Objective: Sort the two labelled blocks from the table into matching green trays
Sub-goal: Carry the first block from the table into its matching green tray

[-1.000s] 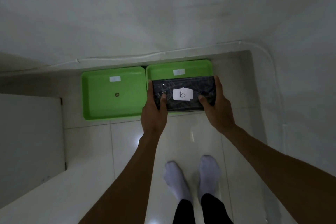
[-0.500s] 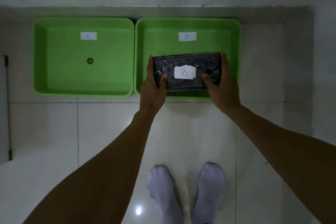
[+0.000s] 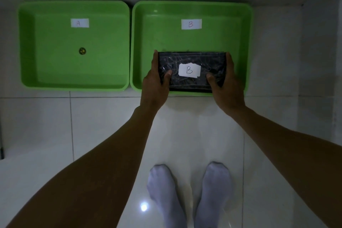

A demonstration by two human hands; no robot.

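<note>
A dark wrapped block (image 3: 191, 61) with a white paper label "B" is held over the near part of the right green tray (image 3: 192, 5), which carries a "B" tag on its floor. My left hand (image 3: 154, 83) grips the block's left end and my right hand (image 3: 224, 85) grips its right end, thumbs on top. The left green tray (image 3: 74, 87) has an "A" tag and a small round mark in its middle; nothing else lies in it. Whether the block touches the tray floor is unclear. No second block is in view.
Both trays sit side by side on a white tiled floor against a white wall. My feet in white socks (image 3: 188, 194) stand just in front of the right tray. A pale wall rises at the right; a dark edge shows at far left.
The view has dropped closer to the trays. The block in both hands has come lower, over the near half of the B tray.
</note>
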